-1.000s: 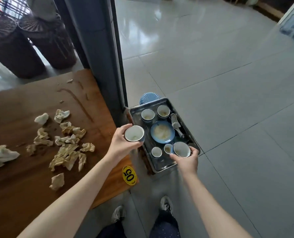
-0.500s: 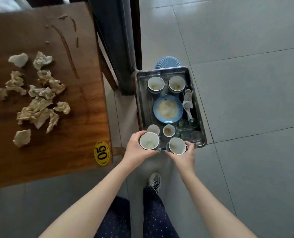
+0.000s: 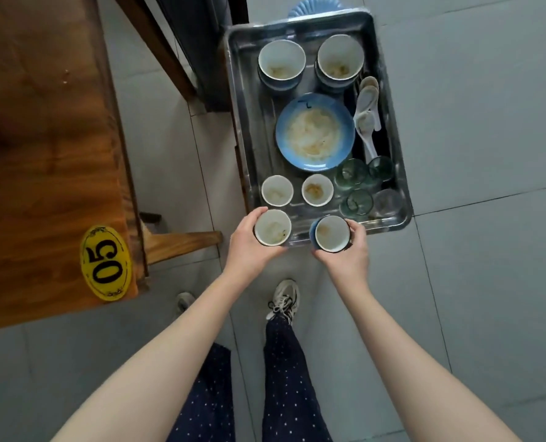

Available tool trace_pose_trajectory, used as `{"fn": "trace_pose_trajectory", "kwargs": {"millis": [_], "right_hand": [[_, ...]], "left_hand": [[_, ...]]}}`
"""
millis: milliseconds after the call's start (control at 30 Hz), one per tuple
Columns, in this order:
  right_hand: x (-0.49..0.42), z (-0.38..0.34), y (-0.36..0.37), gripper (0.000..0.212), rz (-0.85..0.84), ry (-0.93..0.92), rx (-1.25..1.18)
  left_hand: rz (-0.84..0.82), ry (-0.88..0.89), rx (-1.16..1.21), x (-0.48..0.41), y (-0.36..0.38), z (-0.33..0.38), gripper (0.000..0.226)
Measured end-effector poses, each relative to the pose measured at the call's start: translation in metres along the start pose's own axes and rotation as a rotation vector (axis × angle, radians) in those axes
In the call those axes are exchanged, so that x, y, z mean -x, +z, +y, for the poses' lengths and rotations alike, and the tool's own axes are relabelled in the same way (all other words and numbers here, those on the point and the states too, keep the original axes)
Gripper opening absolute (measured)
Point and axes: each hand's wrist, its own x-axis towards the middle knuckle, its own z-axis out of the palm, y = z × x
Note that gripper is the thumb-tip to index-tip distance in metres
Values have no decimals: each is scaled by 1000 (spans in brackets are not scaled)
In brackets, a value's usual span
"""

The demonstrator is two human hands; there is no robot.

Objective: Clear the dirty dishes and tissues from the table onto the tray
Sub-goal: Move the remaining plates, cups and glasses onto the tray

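Trousers point(image 3: 290, 378), dark with white dots, and a laced shoe point(image 3: 282, 298) lie nearest us on the grey floor point(image 3: 488, 282). Just beyond them our left hand point(image 3: 249, 247) curls its fingers round the left cup point(image 3: 272, 227), white inside and smeared with pale residue, at the near left corner of the tray point(image 3: 389, 223). Our right hand point(image 3: 348, 253) grips the right cup point(image 3: 330, 233), blue outside, over the tray's near rim. We cannot tell whether either cup rests on the metal.

Inside the steel tray, two small cups point(image 3: 277, 190) stand side by side just past the held ones. To their right four glasses point(image 3: 361, 186) cluster in the near right corner. At mid-tray sits a blue plate point(image 3: 314, 131) smeared with food, with white spoons point(image 3: 368, 113) along the right wall beside it. At the far end two bowls point(image 3: 281, 63) stand on stacks, both soiled. A blue fan-shaped thing point(image 3: 314, 4) shows behind the far rim.

To our left is the wooden table point(image 3: 42, 138). On its near corner we read "05" in black on a yellow oval tag point(image 3: 105, 263).
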Motion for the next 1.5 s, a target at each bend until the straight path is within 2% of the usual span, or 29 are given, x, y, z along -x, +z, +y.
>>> {"fn": "trace_pose_trajectory", "kwargs": {"millis": [400, 833, 1067, 1333, 1500], "right_hand": [[-24, 11, 36, 68, 23, -47, -26], [-36, 16, 42, 79, 6, -169, 224], [-36, 10, 45, 82, -5, -151, 236], [-30, 6, 35, 88, -89, -113, 244], [-9, 3, 15, 82, -84, -76, 189]], "left_hand": [[64, 19, -18, -26, 22, -30, 83], [35, 51, -66, -37, 34, -38, 76], [13, 50, -85, -33, 35, -45, 72], [-21, 39, -79, -26, 26, -41, 83], [-42, 36, -116, -11, 12, -28, 86]]}}
